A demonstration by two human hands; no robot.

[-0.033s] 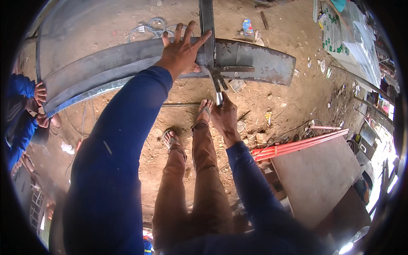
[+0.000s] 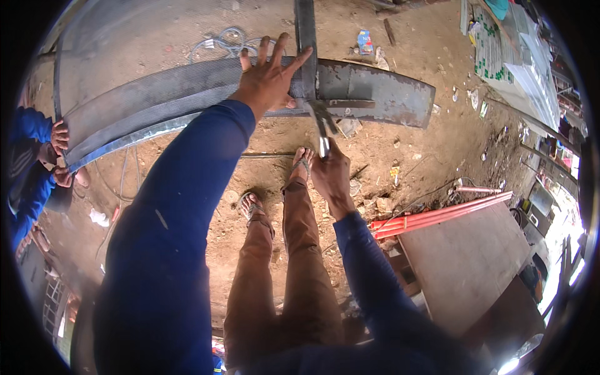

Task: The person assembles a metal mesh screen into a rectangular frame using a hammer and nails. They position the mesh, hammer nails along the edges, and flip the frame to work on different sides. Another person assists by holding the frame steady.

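My left hand (image 2: 265,78) lies with its fingers spread on a grey mesh sheet (image 2: 181,84), its thumb side against a dark metal frame bar (image 2: 305,28). My right hand (image 2: 331,172) is closed round the handle of what looks like a claw hammer (image 2: 322,115). The hammer's head is at the frame's corner, where the mesh edge and the bar meet; whether it touches cannot be told. A weathered, curved-looking metal plate (image 2: 400,94) extends right from that corner, with a short flat strip (image 2: 350,103) along it.
At the far left, another person's hands (image 2: 60,137) hold the mesh frame's end. Orange pipes (image 2: 444,214) lie beside a flat board (image 2: 465,256) at right. Stacked metal sections (image 2: 500,50) are at the upper right. A coiled cable (image 2: 231,40) lies on the dirt beyond the frame.
The hammer head and my right hand have shifted very slightly toward me and to the right. My left hand stays spread in nearly the same place.
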